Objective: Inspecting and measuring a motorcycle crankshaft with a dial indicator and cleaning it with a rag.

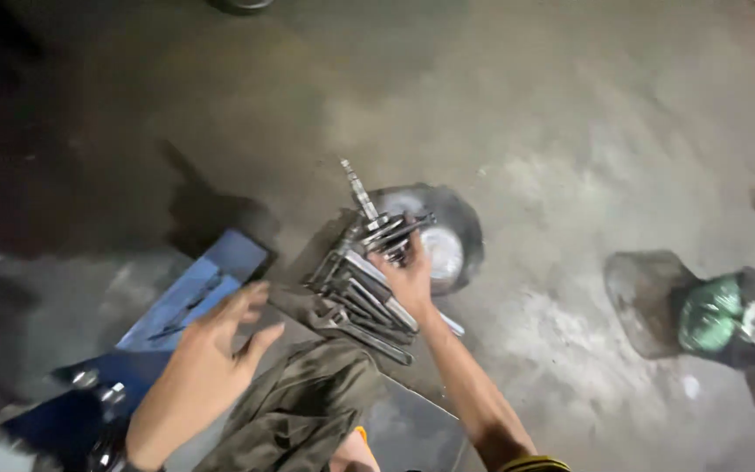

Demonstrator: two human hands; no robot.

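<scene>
My right hand (410,278) reaches forward and rests on a heap of long metal tools, wrenches and rods (362,284), lying on the concrete floor. Its fingers close over several of the tool ends near a round metal bowl (458,234). One ridged rod (358,190) sticks up out of the pile. My left hand (211,345) hovers with fingers spread above a blue metal sheet (198,288), holding nothing. An olive-green cloth (303,406) lies between my arms, just below the tools.
A dark tapered bucket-like container (644,301) lies on its side at the right with a green crumpled bag (708,313) by it. Small metal parts (102,398) sit on the blue sheet at the lower left. The floor is stained grey concrete.
</scene>
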